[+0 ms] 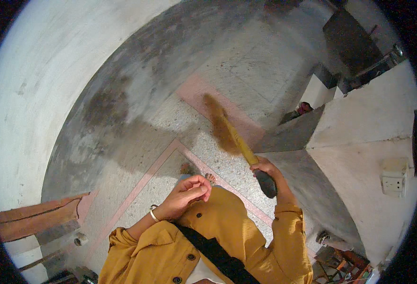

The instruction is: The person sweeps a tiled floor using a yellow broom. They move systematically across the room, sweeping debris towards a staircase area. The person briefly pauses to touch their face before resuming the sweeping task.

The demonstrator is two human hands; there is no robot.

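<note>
My right hand (265, 168) is wrapped around the yellow handle of a soft grass broom (240, 142). The broom's black butt end pokes out below my fist, toward my sleeve. Its brown bristles (221, 125) fan out ahead and to the left, over a pink band of the speckled floor (227, 165); I cannot tell if they touch it. In front of my waist, my left hand (192, 191) is raised with its fingers curled in, and no thing shows in it. A pale bangle circles that wrist. One of my feet (210, 178) shows just past the left hand.
A pale wall (57, 90) curves along the left. To the right juts a wall corner (307, 147) with a socket plate (395, 183). Brown wooden furniture (40, 213) stands at the lower left, and several wooden pieces (345, 265) crowd the lower right. A dark panel (350, 42) is at the far right.
</note>
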